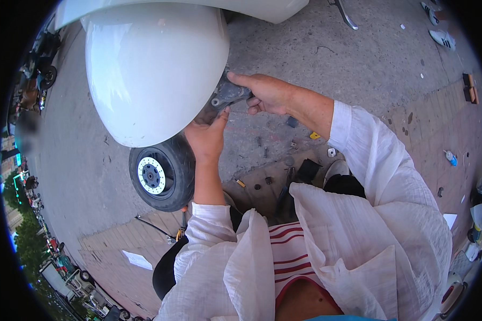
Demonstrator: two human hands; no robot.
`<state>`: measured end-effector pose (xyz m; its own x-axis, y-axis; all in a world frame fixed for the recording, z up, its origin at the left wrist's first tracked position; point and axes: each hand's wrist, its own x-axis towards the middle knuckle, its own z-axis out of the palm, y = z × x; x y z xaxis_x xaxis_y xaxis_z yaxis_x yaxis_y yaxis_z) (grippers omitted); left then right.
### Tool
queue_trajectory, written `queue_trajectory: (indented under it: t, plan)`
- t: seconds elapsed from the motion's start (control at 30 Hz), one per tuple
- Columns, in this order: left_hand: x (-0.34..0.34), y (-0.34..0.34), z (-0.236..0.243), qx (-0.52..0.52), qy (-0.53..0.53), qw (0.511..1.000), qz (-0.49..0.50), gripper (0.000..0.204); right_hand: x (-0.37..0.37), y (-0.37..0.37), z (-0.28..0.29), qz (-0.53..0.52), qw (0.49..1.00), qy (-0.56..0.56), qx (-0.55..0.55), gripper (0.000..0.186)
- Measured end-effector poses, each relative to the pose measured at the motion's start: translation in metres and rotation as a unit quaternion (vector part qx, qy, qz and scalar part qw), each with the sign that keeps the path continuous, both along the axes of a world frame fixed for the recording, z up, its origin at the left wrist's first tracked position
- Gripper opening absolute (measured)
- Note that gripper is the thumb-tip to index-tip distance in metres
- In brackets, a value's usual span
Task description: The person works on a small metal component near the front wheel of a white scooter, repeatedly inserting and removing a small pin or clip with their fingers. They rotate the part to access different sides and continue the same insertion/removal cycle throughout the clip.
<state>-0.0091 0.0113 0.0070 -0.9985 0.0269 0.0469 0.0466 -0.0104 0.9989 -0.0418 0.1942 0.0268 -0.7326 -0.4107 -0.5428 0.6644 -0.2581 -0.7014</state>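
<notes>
Dark metal part [233, 95] right at the white fender's [158, 75] edge! The right hand's [269, 94] grip clasps its outer end; the left hand's [205, 140] thumb is near, fingers hidden, grip impossible to tell. Beside that wrist, a wheel [178, 184].

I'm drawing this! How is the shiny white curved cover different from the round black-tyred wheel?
The shiny white curved cover looks bigger than the round black-tyred wheel. The cover is mostly plain and smooth; the wheel has a pale, hole-dotted metal disc on its side. Both have rounded outlines.
</notes>
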Motion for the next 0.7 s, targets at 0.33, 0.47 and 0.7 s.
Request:
queue_trajectory:
  t: [0.33,0.47,0.7]
  plan:
    - [0.005,0.009,-0.01,-0.088,0.041,0.991,0.088,0.03,0.001,-0.002,0.005,0.009,1.0,0.0,-0.01,0.045]
    - [0.005,0.006,-0.005,-0.066,0.019,0.996,0.053,0.032,0.002,-0.001,0.005,0.003,1.0,-0.007,-0.018,0.045]
    - [-0.001,-0.002,0.001,0.011,-0.027,0.999,-0.029,0.045,0.0,0.0,0.003,0.011,1.0,-0.005,-0.008,0.049]
